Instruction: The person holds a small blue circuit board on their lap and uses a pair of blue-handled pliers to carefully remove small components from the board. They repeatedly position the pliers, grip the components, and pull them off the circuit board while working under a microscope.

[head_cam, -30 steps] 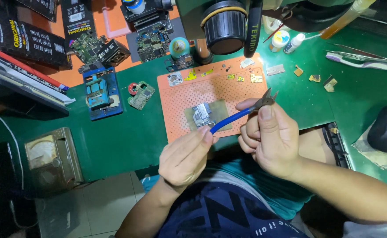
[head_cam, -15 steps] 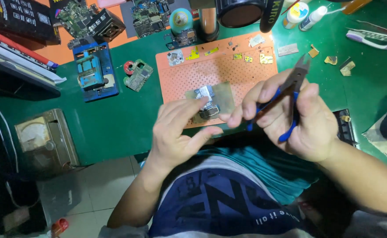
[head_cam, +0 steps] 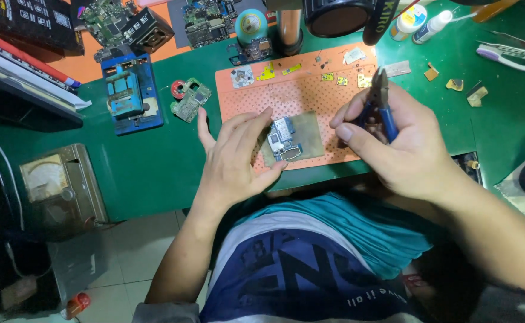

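A small blue circuit board [head_cam: 283, 139] lies on a grey pad [head_cam: 307, 134] on the orange perforated mat [head_cam: 310, 96]. My left hand [head_cam: 235, 158] rests beside the board with fingers spread, its fingertips at the board's left edge. My right hand [head_cam: 403, 143] grips blue-handled pliers [head_cam: 380, 101], jaws pointing up and away, to the right of the board and above the mat.
Small metal parts [head_cam: 334, 76] dot the mat's far edge. A blue board holder [head_cam: 128, 96], a loose green board [head_cam: 190, 98], an old meter [head_cam: 59, 185], bottles [head_cam: 424, 24] and a black lamp head [head_cam: 340, 15] stand around the green desk [head_cam: 155, 155].
My left hand let go of the board and now lies flat beside it. My right hand turned the pliers upright and drew back to the right. The view shifted closer.
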